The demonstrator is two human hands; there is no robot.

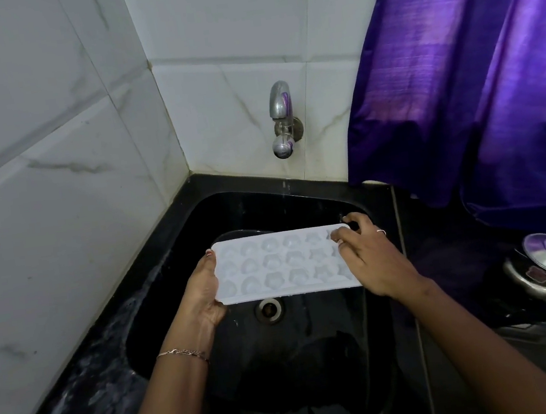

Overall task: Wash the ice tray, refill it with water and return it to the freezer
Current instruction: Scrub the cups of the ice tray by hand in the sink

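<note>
Tray [282, 264] held over the black sink [179, 239] in both hands.
The left hand [203, 291] grips the tray's left end; the right hand [370, 256] pinches its far right corner, fingers curled over the rim. The tray lies level, cups up, above the drain [269, 308], below the tap [281, 119].

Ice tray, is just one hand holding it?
No, the left hand grips one end of the ice tray, the right hand the other.

Both forearms reach forward and angle in toward each other. Left hand [203, 291] grips the left end of the ice tray [282, 264], thumb up along the edge. Right hand [371, 260] is palm-down, fingers curled over the right end.
</note>
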